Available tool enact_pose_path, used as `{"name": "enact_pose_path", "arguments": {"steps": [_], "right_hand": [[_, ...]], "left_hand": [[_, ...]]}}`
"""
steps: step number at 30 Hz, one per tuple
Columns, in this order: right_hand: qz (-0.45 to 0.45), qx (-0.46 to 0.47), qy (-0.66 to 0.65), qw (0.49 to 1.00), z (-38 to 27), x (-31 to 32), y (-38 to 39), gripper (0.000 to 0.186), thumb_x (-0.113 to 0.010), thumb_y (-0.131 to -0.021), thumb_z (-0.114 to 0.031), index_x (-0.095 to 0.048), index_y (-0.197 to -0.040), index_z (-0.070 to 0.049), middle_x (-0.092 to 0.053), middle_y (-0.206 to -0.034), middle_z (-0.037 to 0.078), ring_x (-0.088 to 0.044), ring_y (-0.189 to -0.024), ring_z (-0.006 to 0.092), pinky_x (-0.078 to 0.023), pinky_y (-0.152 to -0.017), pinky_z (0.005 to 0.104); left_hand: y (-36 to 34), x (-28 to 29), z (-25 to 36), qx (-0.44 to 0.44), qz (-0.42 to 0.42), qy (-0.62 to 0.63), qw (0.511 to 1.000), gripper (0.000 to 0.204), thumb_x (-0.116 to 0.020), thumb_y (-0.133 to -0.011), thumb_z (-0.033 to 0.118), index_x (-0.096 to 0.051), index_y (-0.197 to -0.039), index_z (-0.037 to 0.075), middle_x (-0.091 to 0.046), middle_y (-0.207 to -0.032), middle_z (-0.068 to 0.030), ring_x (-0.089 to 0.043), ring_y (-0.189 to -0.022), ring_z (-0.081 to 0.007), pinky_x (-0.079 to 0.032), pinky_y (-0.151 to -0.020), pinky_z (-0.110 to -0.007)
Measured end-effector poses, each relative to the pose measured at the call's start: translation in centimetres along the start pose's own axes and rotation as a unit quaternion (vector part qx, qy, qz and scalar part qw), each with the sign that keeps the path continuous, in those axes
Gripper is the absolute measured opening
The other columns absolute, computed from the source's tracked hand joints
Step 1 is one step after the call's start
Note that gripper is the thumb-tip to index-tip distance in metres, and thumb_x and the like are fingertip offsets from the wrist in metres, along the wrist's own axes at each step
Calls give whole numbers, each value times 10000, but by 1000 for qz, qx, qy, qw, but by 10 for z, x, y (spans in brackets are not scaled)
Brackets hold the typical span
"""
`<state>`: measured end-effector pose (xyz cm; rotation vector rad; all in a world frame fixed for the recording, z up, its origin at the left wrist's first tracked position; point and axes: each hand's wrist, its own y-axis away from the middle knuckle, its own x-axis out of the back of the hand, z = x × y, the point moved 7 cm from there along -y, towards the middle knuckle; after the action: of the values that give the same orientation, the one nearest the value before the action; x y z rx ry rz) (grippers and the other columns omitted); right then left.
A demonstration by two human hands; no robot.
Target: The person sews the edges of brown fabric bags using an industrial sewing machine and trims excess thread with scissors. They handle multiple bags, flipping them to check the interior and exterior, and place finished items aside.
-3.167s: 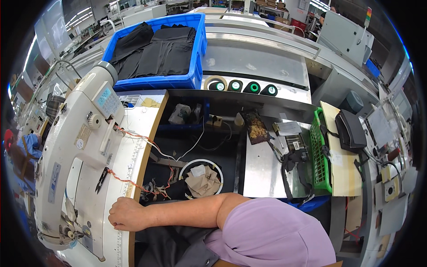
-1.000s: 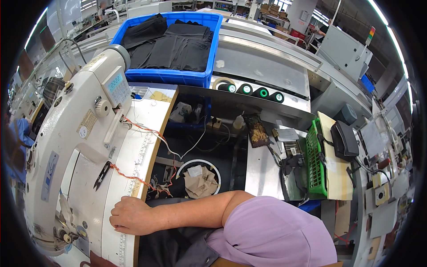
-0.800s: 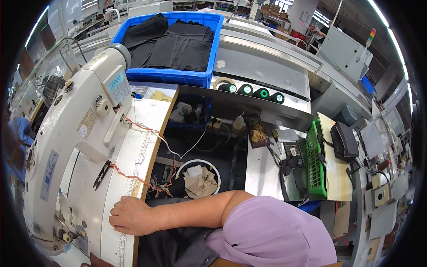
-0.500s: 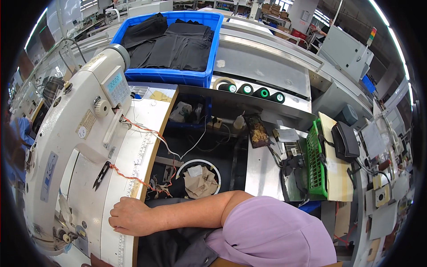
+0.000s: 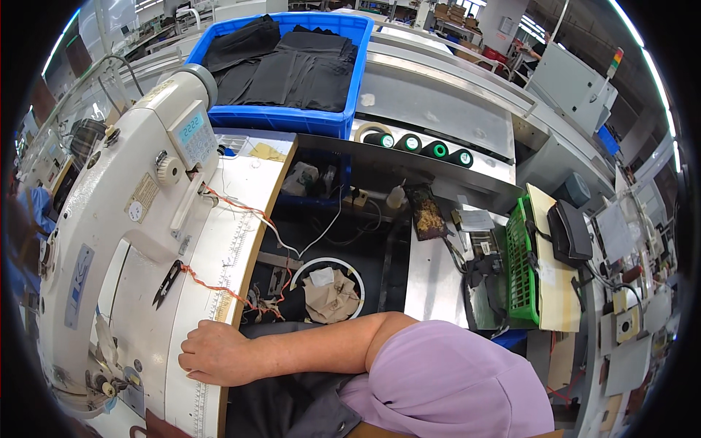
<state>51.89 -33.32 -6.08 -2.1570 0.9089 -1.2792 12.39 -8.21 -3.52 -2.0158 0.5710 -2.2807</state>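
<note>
Viewpoint: head camera, looking down on a sewing station.
Right hand [image 5: 219, 354]: lies palm down on the near part of the white table [image 5: 254, 174], over the ruler strip [image 5: 232, 252] along its edge; the forearm, in a lilac sleeve [image 5: 453, 379], crosses in from the right.
Fingers: pressed together and curled under. Whether anything is pinched beneath them cannot be told; no held item shows.
Left hand: out of view; finger state cannot be told.
Thread snips [image 5: 168, 285]: black, lying on the machine bed, apart from the right hand and beyond it; attached to a twisted orange cord [image 5: 219, 290] that runs over the table edge.
Sewing machine [image 5: 109, 212]: white, to the left of the hand, display lit. The needle area [image 5: 109, 387] is too small to read in detail.
Dark grey cloth [image 5: 292, 405]: below the forearm, beside the table edge.
Blue crate [image 5: 281, 123]: beyond the machine, holding stacked black fabric pieces [image 5: 292, 73].
Thread cones [image 5: 410, 143]: four in a row, right of the crate.
Current step at machine: judged a pause, with the hand parked and no sewing or cutting evident.
Requirement for using the snips: lift the hand clear of the ruler, extend and part the fingers, then grip the handles without snagging the cord.
</note>
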Motion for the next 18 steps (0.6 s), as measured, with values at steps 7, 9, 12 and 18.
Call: {"name": "enact_pose_path", "arguments": {"steps": [7,9,12,18], "right_hand": [[-154,37,32,987,-10,-11,-18,179,-665,-861,-286,-629,-838,-113,-620,-821,72,-644,-856,285,-498,-748,433],[-95,-2,1,995,4,8,-10,105,-695,-843,-222,-673,-866,-122,-635,-802,93,-636,-819,328,-480,-713,459],[-78,-3,57,995,-3,12,-10,149,-770,-824,-212,-687,-915,-129,-598,-766,56,-599,-745,294,-429,-675,440],[-97,14,40,994,-21,12,-20,128,-755,-844,-187,-693,-926,-110,-534,-713,36,-552,-678,247,-382,-647,392]], "left_hand": [[-18,-15,-68,-73,-84,17,994,456,-543,-1061,300,-582,-1373,-30,-596,-1426,-219,-563,-1315,-376,-410,-1122,-433],[12,12,33,-185,183,39,965,411,-670,-997,282,-647,-1227,-57,-683,-1232,-198,-655,-1120,-355,-497,-989,-403],[13,38,89,-171,77,212,959,192,-693,-936,102,-674,-1101,6,-686,-1095,-175,-672,-1014,-322,-518,-903,-376],[38,63,138,-237,11,322,917,260,-769,-887,131,-695,-1116,35,-699,-1122,-118,-669,-1038,-263,-525,-888,-344]]}}
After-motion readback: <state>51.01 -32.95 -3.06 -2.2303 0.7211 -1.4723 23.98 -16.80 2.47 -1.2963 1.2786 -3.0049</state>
